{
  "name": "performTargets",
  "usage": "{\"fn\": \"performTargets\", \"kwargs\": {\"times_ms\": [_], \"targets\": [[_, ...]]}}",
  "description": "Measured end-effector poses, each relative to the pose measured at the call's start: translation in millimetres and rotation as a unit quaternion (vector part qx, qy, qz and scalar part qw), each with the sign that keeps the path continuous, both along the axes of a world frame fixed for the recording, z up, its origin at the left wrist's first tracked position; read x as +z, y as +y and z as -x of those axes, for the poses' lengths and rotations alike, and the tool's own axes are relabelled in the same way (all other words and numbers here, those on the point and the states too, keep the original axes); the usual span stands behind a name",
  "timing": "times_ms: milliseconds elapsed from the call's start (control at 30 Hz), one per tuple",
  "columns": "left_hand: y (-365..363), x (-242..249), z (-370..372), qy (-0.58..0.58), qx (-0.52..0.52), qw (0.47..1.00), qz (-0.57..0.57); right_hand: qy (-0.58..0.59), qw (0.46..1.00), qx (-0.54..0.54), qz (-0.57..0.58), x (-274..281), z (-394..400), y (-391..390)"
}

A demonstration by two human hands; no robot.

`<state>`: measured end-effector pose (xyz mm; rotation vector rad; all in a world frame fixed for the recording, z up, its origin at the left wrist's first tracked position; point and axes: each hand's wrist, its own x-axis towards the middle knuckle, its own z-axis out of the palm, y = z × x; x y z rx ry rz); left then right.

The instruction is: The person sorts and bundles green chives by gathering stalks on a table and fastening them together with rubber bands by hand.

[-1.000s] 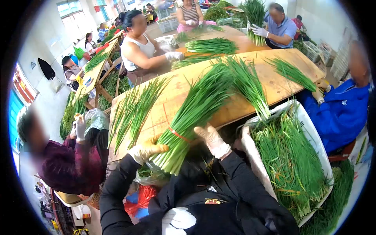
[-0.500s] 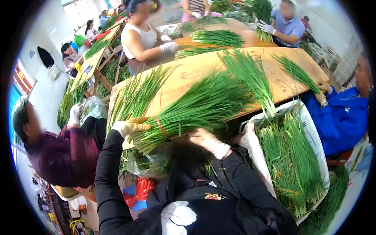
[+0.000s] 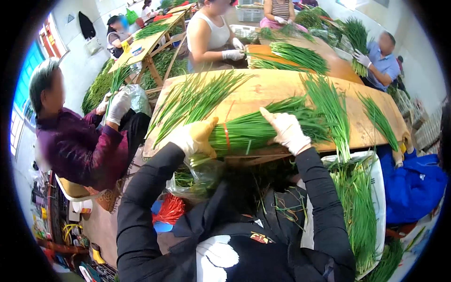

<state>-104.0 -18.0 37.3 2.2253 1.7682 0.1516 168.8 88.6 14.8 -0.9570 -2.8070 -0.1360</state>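
Note:
A thick bundle of green chives (image 3: 246,134) lies crosswise at the near edge of the wooden table (image 3: 270,87), a red band (image 3: 226,135) around it. My gloved left hand (image 3: 193,137) is closed around its pale stem end, left of the band. Further right, my gloved right hand (image 3: 287,130) grips the leafy part, thumb on top and fingers partly hidden. Loose chives (image 3: 202,96) spread on the table beyond my left hand. Another loose bunch (image 3: 331,115) hangs over the edge to the right of my right hand.
A white crate (image 3: 381,202) full of chives stands at my right. Red strips (image 3: 170,209) lie low by my left side. A person in purple (image 3: 82,145) sits left, holding chives; a person in blue (image 3: 413,183) is at right. Several others work at tables behind.
My right hand has risen from below the bundle onto its leafy part. The bundle has turned more level, and my left hand has shifted over its stem end. The view has swung left.

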Motion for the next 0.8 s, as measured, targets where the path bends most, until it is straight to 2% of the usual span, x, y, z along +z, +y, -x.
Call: {"fn": "performTargets", "kwargs": {"times_ms": [67, 167, 200, 233, 300, 333, 367, 400, 467, 500, 533, 667, 700, 733, 800], "targets": [[15, 0, 10, -0.018, -0.025, 0.998, -0.059, 0.009, 0.986, 0.046, -0.159, -14, -5, 34], [18, 41, -1, 0.017, 0.007, 0.993, -0.114, 0.061, 0.974, 0.012, -0.217, 23, -6, 30], [21, 41, -4, 0.014, 0.006, 0.993, -0.117, 0.087, 0.966, 0.008, -0.245, 27, -8, 26], [23, 39, -7, 0.041, 0.004, 0.987, -0.154, 0.078, 0.966, -0.002, -0.248, 25, -11, 24], [26, 21, -16, 0.101, 0.011, 0.975, -0.197, 0.011, 0.985, -0.049, -0.165, 6, -18, 25], [25, 12, -24, 0.111, 0.029, 0.986, -0.12, -0.013, 0.993, -0.05, -0.111, 4, -20, 20], [25, -12, -28, 0.133, 0.068, 0.978, -0.149, -0.061, 0.991, -0.115, -0.036, 4, -20, 15], [23, -21, -32, 0.156, 0.106, 0.966, -0.177, -0.022, 0.988, -0.141, -0.061, 3, -14, 8], [29, -29, -26, 0.128, 0.106, 0.976, -0.14, 0.166, 0.982, 0.002, -0.095, 9, -1, -1], [28, -30, -27, 0.122, 0.109, 0.976, -0.142, 0.261, 0.962, 0.044, -0.065, 11, 15, -8], [27, -31, -28, 0.117, 0.112, 0.976, -0.145, 0.282, 0.95, 0.113, -0.066, 6, 31, -12], [23, -34, -31, 0.151, 0.12, 0.969, -0.154, 0.139, 0.967, 0.125, -0.171, -15, 81, -34], [23, -38, -31, 0.16, 0.129, 0.964, -0.167, 0.078, 0.98, 0.126, -0.129, -20, 83, -33], [20, -43, -32, 0.178, 0.131, 0.953, -0.209, 0.077, 0.98, 0.129, -0.129, -28, 81, -28], [14, -45, -39, 0.116, 0.164, 0.964, -0.173, 0.1, 0.976, 0.145, -0.131, -40, 72, -18]]}}
